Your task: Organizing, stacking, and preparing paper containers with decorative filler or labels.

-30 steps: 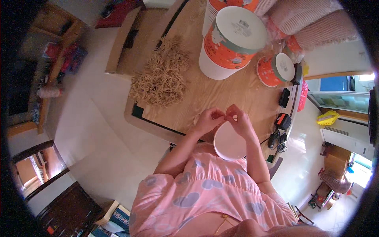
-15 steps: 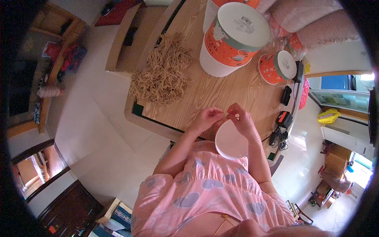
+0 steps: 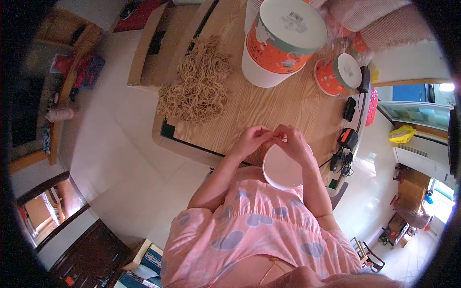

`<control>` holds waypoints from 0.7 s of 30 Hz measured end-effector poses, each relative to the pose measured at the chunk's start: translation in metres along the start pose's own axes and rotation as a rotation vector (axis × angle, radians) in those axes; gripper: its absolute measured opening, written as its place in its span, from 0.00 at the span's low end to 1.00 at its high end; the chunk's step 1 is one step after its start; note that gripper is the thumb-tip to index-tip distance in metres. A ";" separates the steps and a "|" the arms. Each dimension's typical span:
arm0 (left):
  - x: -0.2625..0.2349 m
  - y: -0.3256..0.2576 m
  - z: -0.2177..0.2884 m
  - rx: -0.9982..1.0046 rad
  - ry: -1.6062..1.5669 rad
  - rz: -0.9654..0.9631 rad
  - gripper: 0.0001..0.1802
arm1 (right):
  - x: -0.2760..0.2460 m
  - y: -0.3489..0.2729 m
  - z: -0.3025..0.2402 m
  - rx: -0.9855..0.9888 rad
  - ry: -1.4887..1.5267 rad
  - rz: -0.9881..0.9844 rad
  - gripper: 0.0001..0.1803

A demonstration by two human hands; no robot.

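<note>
My left hand (image 3: 252, 140) and my right hand (image 3: 292, 140) meet fingertip to fingertip over the near edge of a wooden table (image 3: 288, 105). Between the fingers they pinch something small and thin; it is too small to make out. Right under my right hand sits a white round paper cup (image 3: 282, 169), seen from above. A big heap of tan rubber bands (image 3: 198, 89) lies on the table to the far left of my hands.
A large orange-and-white paper bucket (image 3: 281, 41) stands at the table's far side, a smaller one (image 3: 337, 73) to its right. Black chargers and cables (image 3: 346, 139) lie along the right edge. A cardboard box (image 3: 156, 45) stands beyond the heap.
My hands stay together above the cup, fingers working slightly. The view has shifted a little, so the table and buckets sit a bit lower in the picture.
</note>
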State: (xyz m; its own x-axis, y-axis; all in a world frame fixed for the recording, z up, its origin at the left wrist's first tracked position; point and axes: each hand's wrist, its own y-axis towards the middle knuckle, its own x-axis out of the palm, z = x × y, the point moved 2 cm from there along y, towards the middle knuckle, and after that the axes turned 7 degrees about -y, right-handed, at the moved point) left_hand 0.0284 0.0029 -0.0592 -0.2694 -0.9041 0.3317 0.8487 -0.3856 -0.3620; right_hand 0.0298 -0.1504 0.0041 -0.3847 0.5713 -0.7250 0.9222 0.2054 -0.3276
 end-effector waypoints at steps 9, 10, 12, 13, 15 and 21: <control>-0.010 0.006 -0.014 -0.104 -0.038 -0.043 0.08 | 0.002 -0.002 0.001 -0.021 0.116 0.030 0.07; -0.011 0.005 -0.014 -0.108 -0.035 -0.046 0.08 | 0.004 0.000 0.004 -0.030 0.078 0.036 0.07; -0.012 0.004 -0.013 -0.135 -0.169 0.030 0.07 | 0.005 0.001 0.007 -0.034 0.043 0.044 0.06; -0.014 0.004 -0.015 -0.135 -0.166 0.032 0.07 | 0.005 0.003 0.006 -0.045 -0.009 0.043 0.06; -0.017 0.004 -0.022 -0.179 -0.273 0.038 0.08 | 0.003 0.004 0.002 -0.059 -0.059 0.042 0.06; -0.015 -0.002 -0.007 -0.076 -0.018 -0.034 0.09 | 0.004 0.003 0.008 -0.029 -0.080 0.068 0.06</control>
State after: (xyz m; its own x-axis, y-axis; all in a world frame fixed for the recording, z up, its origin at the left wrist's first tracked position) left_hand 0.0271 0.0162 -0.0698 -0.2888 -0.8870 0.3604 0.8018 -0.4298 -0.4152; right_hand 0.0306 -0.1539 -0.0042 -0.3221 0.5201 -0.7911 0.9466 0.1916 -0.2594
